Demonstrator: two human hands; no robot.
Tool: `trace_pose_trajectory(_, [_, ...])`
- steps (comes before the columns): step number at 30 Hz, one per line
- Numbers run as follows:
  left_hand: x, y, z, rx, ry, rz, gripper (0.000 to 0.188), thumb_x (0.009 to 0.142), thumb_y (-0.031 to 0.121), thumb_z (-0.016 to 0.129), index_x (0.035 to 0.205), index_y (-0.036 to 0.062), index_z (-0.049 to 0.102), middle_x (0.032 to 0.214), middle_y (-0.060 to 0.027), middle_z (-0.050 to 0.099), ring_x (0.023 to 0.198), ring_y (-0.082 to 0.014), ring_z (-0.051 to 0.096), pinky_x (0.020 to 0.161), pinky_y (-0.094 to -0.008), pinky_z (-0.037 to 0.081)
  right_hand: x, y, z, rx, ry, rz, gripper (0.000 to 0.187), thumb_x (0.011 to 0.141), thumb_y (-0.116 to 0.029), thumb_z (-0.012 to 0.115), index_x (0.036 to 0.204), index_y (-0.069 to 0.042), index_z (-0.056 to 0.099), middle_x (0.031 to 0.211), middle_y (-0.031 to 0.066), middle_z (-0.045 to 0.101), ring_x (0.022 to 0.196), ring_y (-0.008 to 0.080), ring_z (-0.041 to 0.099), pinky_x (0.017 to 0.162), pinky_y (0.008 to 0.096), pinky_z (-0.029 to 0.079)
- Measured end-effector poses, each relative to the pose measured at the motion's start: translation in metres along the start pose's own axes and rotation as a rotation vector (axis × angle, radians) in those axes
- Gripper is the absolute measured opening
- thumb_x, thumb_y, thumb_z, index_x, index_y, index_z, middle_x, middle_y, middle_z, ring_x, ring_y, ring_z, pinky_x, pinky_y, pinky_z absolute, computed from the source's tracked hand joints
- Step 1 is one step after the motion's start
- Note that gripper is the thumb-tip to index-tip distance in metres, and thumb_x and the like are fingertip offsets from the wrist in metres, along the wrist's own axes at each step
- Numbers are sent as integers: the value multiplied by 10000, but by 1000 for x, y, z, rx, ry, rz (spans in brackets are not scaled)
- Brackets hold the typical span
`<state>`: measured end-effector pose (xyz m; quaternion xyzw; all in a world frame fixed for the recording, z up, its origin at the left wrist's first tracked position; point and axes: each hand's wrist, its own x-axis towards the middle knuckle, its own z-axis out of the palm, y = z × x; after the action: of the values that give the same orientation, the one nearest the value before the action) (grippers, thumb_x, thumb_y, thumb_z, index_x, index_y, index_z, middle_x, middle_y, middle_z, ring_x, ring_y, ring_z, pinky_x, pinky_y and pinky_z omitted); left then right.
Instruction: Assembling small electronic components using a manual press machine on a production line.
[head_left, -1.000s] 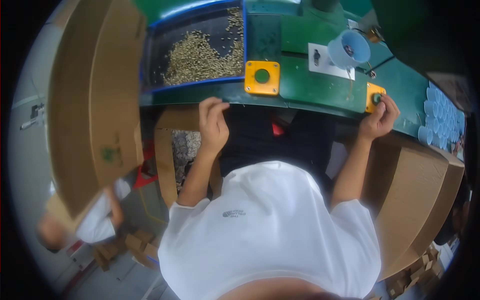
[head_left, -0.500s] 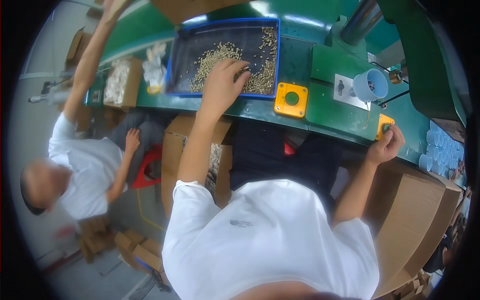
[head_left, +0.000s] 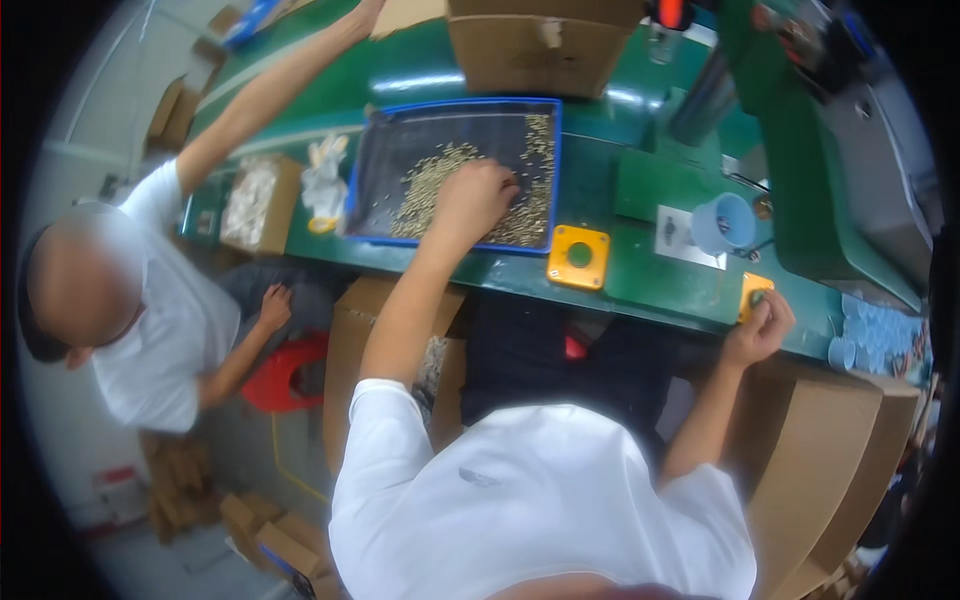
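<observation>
My left hand (head_left: 474, 203) is over the blue-rimmed dark tray (head_left: 450, 106), its fingers curled together among small brass-coloured metal pieces (head_left: 430, 188). Whatever its fingertips hold is hidden. At the bench's front edge my right hand (head_left: 758, 332) has its fingers closed round the green button of a yellow button box (head_left: 755, 290). A second yellow box with a green button (head_left: 579, 257) sits just right of the tray. Between the two boxes and farther back, a light blue cup (head_left: 723, 223) stands by a pale metal plate (head_left: 674, 233).
A green machine (head_left: 800, 170) rises at the right, with stacked blue cups (head_left: 875, 335) near it. Cardboard boxes stand behind the tray (head_left: 535, 50) and below the bench (head_left: 815, 450). At left, a seated co-worker (head_left: 165, 320) reaches across the bench (head_left: 420, 85).
The view has tilted, showing more of the bench's far side. My left hand has moved slightly right over the tray, its fingers drawn closer together. My right hand stays at the button.
</observation>
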<state>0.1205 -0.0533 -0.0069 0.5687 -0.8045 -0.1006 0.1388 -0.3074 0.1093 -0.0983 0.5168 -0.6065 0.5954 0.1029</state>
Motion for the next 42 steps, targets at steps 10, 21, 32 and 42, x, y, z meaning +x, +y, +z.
trace_pose_trajectory(10, [-8, 13, -7, -148, 75, 116, 135, 933, 65, 689, 1055, 8, 694, 922, -170, 734, 902, -359, 714, 800, -403, 571, 0, -11, 0, 18, 39, 13, 102, 968, -25, 612, 1024, 18, 685, 1071, 157, 694, 1021, 293, 627, 907, 386, 513])
trace_pose_trajectory(21, [26, 142, -57, -684, 118, 450, 172, 849, -11, 756, 1021, -18, 747, 882, -160, 744, 805, -326, 725, 746, -355, 575, 17, -22, 1, -79, 20, -59, 86, 900, -4, 658, 977, -16, 696, 1038, 131, 725, 970, 313, 634, 880, 398, 505])
trace_pose_trajectory(32, [68, 179, -22, -439, 38, 649, 359, 861, 232, 866, 1154, 55, 757, 1066, -91, 779, 932, -208, 716, 800, -339, 575, 14, -27, -1, -1, -28, -49, 77, 937, -20, 629, 984, -4, 688, 1040, 133, 725, 1007, 292, 624, 905, 387, 502])
trace_pose_trajectory(42, [65, 201, -41, -295, -11, 659, 394, 877, 298, 849, 1201, 93, 757, 1109, -105, 779, 976, -237, 727, 840, -358, 577, 12, -20, -4, -47, -26, -58, 92, 954, -14, 611, 1000, 1, 690, 1071, 146, 723, 1036, 299, 623, 925, 394, 509])
